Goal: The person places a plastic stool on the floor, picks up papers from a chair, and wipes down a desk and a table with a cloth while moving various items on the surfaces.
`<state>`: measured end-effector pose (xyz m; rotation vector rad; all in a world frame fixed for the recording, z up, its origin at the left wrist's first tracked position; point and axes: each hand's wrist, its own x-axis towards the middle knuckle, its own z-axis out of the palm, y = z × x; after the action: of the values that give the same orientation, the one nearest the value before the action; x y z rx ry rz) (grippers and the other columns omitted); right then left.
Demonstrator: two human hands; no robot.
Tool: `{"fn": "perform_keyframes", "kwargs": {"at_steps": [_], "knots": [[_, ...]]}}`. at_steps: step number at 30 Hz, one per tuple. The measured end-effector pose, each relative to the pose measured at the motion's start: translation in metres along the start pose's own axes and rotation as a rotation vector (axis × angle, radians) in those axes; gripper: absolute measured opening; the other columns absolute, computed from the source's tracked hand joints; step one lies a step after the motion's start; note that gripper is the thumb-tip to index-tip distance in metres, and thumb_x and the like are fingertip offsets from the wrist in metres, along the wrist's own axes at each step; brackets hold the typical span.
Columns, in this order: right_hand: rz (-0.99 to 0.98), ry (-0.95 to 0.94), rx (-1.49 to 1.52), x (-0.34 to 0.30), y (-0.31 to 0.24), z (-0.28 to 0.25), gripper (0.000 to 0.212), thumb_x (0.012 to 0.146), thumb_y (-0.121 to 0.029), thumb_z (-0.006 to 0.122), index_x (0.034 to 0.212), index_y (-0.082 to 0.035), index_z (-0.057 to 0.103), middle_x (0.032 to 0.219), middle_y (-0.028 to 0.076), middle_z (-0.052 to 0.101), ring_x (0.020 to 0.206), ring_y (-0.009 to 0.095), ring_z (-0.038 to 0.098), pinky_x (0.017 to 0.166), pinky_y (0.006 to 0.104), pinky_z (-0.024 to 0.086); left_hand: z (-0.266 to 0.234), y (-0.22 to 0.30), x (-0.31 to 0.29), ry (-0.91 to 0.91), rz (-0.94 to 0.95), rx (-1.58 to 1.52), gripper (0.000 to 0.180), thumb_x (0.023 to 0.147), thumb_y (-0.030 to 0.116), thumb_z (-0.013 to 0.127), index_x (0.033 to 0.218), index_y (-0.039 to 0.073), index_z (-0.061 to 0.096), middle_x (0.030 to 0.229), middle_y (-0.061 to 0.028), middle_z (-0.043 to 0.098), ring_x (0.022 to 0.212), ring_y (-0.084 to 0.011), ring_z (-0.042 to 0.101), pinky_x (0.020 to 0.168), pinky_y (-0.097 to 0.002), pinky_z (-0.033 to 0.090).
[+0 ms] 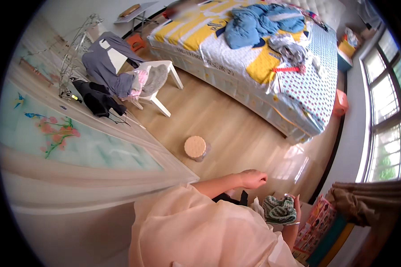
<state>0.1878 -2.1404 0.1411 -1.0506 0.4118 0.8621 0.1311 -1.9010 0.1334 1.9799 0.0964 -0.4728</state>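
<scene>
My left hand [253,179] is stretched forward over the floor, its fingers curled into a loose fist with nothing visible in it. Lower and to the right, my right hand [297,206] grips a bunched green-and-white patterned cloth [278,209]. The fingers show along the cloth's right edge; the rest of the grip is hidden behind it. A thin silvery band [291,223] crosses near the right wrist. Beside the cloth on the left is a small whitish piece of fabric [256,206], partly covered by my pale peach garment [205,231].
A round stool [195,147] stands on the wooden floor ahead. Clothes drape a white chair [161,100] beside a metal hanger rack [78,58]. The large bed [249,73] holds a blue quilt [254,26] and rumpled clothes. A brown curtain [354,202] hangs by the window at right.
</scene>
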Motion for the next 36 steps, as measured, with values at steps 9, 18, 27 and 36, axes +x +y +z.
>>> {"fn": "perform_keyframes", "kwargs": {"at_steps": [9, 18, 27, 36], "knots": [[0.287, -0.303, -0.129, 0.095, -0.011, 0.135, 0.034, 0.085, -0.034, 0.036, 0.096, -0.004, 0.048, 0.090, 0.009, 0.056, 0.081, 0.020, 0.055, 0.070, 0.0320, 0.046, -0.087, -0.018, -0.011, 0.039, 0.142, -0.323, 0.022, 0.077, 0.022, 0.053, 0.092, 0.006, 0.050, 0.074, -0.0115, 0.057, 0.070, -0.0207, 0.056, 0.064, -0.0332, 0.043], [0.168, -0.767, -0.836, 0.232, -0.084, 0.278, 0.044, 0.074, -0.017, 0.060, 0.109, -0.004, 0.039, 0.087, 0.004, 0.052, 0.078, 0.011, 0.049, 0.069, 0.0233, 0.042, -0.222, -0.055, 0.072, 0.254, 0.013, -0.013, 0.023, 0.072, 0.021, 0.055, 0.084, 0.002, 0.053, 0.080, -0.0178, 0.056, 0.074, -0.0283, 0.055, 0.067, -0.0362, 0.042], [0.164, -0.942, -1.208, 0.377, -0.097, 0.422, 0.036, 0.076, -0.023, 0.058, 0.104, -0.003, 0.046, 0.089, 0.005, 0.054, 0.082, 0.010, 0.050, 0.072, 0.0235, 0.041, -0.363, -0.108, 0.095, 0.396, -0.183, -0.163, 0.026, 0.068, 0.022, 0.056, 0.085, 0.003, 0.053, 0.072, -0.0199, 0.055, 0.070, -0.0322, 0.055, 0.061, -0.0381, 0.042], [0.198, -1.148, -1.434, 0.463, -0.041, 0.581, 0.038, 0.071, -0.025, 0.062, 0.099, -0.002, 0.049, 0.080, 0.009, 0.058, 0.074, 0.014, 0.054, 0.067, 0.0259, 0.043, -0.458, -0.206, 0.080, 0.712, -0.286, -0.268, 0.025, 0.068, 0.019, 0.056, 0.087, 0.004, 0.050, 0.070, -0.0203, 0.054, 0.067, -0.0350, 0.054, 0.063, -0.0411, 0.043]]}}
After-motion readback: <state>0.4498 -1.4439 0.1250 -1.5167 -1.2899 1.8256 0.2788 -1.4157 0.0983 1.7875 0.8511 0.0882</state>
